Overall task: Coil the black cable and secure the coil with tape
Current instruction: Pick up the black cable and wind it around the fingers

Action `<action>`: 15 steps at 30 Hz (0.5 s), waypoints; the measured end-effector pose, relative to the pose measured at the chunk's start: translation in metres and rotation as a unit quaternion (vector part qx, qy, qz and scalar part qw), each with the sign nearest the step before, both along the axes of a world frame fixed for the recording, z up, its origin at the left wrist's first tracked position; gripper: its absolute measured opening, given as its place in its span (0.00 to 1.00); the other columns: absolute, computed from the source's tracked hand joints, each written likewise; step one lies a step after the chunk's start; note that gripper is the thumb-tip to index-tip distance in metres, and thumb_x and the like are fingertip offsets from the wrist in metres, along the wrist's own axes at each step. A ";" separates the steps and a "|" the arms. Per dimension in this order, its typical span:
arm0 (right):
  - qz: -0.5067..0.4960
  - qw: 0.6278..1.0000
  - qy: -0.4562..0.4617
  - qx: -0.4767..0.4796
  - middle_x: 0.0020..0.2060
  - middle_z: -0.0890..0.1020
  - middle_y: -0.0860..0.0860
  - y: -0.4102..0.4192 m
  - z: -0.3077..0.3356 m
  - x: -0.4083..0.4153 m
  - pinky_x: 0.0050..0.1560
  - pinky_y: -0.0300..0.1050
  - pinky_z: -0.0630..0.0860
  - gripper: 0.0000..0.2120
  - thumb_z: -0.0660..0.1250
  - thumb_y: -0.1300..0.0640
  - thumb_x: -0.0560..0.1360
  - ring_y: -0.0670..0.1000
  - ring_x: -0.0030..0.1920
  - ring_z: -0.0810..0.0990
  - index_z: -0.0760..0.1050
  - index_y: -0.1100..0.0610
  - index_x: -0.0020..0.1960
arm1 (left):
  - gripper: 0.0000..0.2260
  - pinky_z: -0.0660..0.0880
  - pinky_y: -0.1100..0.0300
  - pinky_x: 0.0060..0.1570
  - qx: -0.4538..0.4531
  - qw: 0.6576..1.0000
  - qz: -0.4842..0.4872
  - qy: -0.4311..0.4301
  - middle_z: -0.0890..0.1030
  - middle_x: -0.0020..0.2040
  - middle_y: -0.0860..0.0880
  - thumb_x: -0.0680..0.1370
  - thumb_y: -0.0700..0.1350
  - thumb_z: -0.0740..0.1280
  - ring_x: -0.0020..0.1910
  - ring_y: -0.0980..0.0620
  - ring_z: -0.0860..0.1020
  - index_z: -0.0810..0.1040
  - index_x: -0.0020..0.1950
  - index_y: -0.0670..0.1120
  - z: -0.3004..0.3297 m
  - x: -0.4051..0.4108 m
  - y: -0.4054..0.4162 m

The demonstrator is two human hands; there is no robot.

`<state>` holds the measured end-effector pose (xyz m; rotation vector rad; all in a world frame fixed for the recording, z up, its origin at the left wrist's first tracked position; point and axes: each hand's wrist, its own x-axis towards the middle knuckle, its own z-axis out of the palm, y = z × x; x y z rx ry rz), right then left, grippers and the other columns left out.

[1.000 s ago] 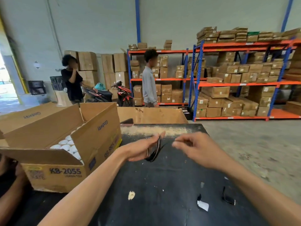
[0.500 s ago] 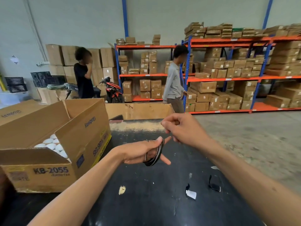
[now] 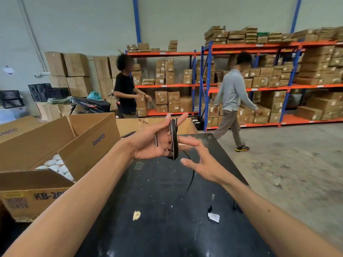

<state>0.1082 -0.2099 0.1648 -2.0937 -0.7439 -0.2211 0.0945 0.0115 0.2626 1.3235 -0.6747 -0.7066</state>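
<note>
The black cable [image 3: 173, 140] is wound in several loops around the fingers of my left hand [image 3: 150, 143], which is raised palm-up above the far part of the black table [image 3: 167, 229]. A loose tail of the cable [image 3: 193, 175] hangs from the coil in a curve toward the table. It passes through the gap between thumb and forefinger of my right hand [image 3: 203, 165]. That hand is just right of and below the coil, fingers spread, with no pinch visible. A small white scrap, perhaps tape [image 3: 214, 217], lies on the table nearer to me.
An open cardboard box [image 3: 89, 145] with white round items [image 3: 55, 165] stands on the left of the table. A tan scrap [image 3: 136, 215] lies on the table. Two people [image 3: 125, 89] [image 3: 232, 97] move in front of the shelves [image 3: 269, 86] of boxes behind.
My left hand has lifted the coil and turned palm-up. My right hand has dropped from above the coil to its lower right and spread its fingers. The person in grey walked right.
</note>
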 end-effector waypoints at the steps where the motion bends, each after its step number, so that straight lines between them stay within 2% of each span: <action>1: 0.017 0.999 0.020 0.029 0.71 0.76 0.47 0.005 -0.003 -0.005 0.75 0.47 0.63 0.20 0.68 0.54 0.82 0.46 0.74 0.70 0.72 0.43 0.72 | 0.23 0.63 0.38 0.69 -0.021 1.000 0.003 0.006 0.67 0.74 0.33 0.82 0.62 0.51 0.75 0.33 0.64 0.59 0.77 0.65 0.004 -0.002 0.000; 2: 0.026 0.997 0.044 0.055 0.62 0.83 0.49 0.011 -0.006 -0.011 0.71 0.50 0.71 0.13 0.65 0.56 0.83 0.49 0.65 0.79 0.75 0.48 0.67 | 0.23 0.62 0.37 0.71 -0.043 0.999 0.014 0.011 0.67 0.74 0.32 0.81 0.63 0.51 0.75 0.32 0.63 0.59 0.77 0.65 0.008 -0.003 0.001; 3: 0.030 0.994 0.069 0.079 0.50 0.86 0.51 0.017 -0.009 -0.017 0.64 0.55 0.76 0.10 0.62 0.56 0.85 0.54 0.53 0.84 0.78 0.53 0.64 | 0.23 0.60 0.36 0.72 -0.061 0.998 0.032 0.013 0.67 0.74 0.33 0.81 0.63 0.52 0.75 0.32 0.64 0.59 0.77 0.65 0.011 -0.003 0.002; 4: 0.033 0.991 0.087 0.098 0.40 0.84 0.52 0.023 -0.012 -0.023 0.57 0.58 0.79 0.10 0.60 0.56 0.86 0.56 0.41 0.84 0.79 0.56 0.61 | 0.23 0.59 0.35 0.72 -0.075 0.996 0.057 0.012 0.68 0.74 0.35 0.81 0.63 0.52 0.74 0.33 0.65 0.60 0.77 0.65 0.014 -0.002 0.003; 6: 0.034 0.985 0.110 0.124 0.32 0.75 0.50 0.032 -0.019 -0.034 0.40 0.54 0.80 0.11 0.58 0.55 0.86 0.50 0.27 0.74 0.79 0.56 0.58 | 0.24 0.61 0.35 0.71 -0.073 0.991 0.113 0.004 0.73 0.72 0.39 0.81 0.64 0.51 0.72 0.34 0.69 0.60 0.77 0.65 0.016 0.002 0.004; 8: 0.008 0.989 0.097 0.115 0.30 0.71 0.47 0.035 -0.019 -0.041 0.29 0.46 0.77 0.12 0.59 0.51 0.85 0.46 0.23 0.69 0.81 0.51 0.55 | 0.23 0.62 0.37 0.69 -0.047 0.986 0.161 -0.005 0.77 0.70 0.44 0.81 0.65 0.50 0.71 0.36 0.70 0.61 0.76 0.67 0.014 0.007 0.007; 10: -0.011 0.993 0.079 0.082 0.25 0.72 0.44 0.031 -0.009 -0.048 0.25 0.40 0.72 0.12 0.62 0.46 0.83 0.45 0.21 0.69 0.83 0.47 0.52 | 0.21 0.59 0.39 0.69 -0.005 0.981 0.195 -0.009 0.77 0.70 0.47 0.80 0.66 0.50 0.70 0.41 0.69 0.64 0.73 0.68 0.007 0.012 0.013; 13: -0.006 0.996 0.069 0.060 0.22 0.75 0.40 0.017 0.023 -0.051 0.24 0.36 0.70 0.12 0.67 0.45 0.81 0.40 0.20 0.70 0.84 0.49 0.46 | 0.24 0.56 0.49 0.71 0.138 0.969 0.200 -0.053 0.64 0.79 0.47 0.81 0.64 0.48 0.74 0.52 0.64 0.56 0.78 0.64 -0.011 0.014 0.023; 14: -0.006 0.997 0.055 0.045 0.22 0.76 0.38 0.012 0.038 -0.050 0.25 0.35 0.70 0.11 0.67 0.46 0.81 0.39 0.21 0.71 0.84 0.47 0.44 | 0.25 0.55 0.51 0.73 0.188 0.963 0.182 -0.069 0.60 0.80 0.46 0.82 0.63 0.47 0.76 0.53 0.63 0.52 0.79 0.61 -0.018 0.014 0.024; 15: -0.012 0.999 0.037 0.027 0.23 0.77 0.37 0.007 0.053 -0.049 0.26 0.36 0.70 0.10 0.67 0.47 0.81 0.39 0.21 0.72 0.84 0.44 0.43 | 0.26 0.54 0.50 0.76 0.226 0.959 0.154 -0.077 0.60 0.80 0.46 0.82 0.62 0.47 0.76 0.53 0.63 0.50 0.80 0.59 -0.026 0.013 0.024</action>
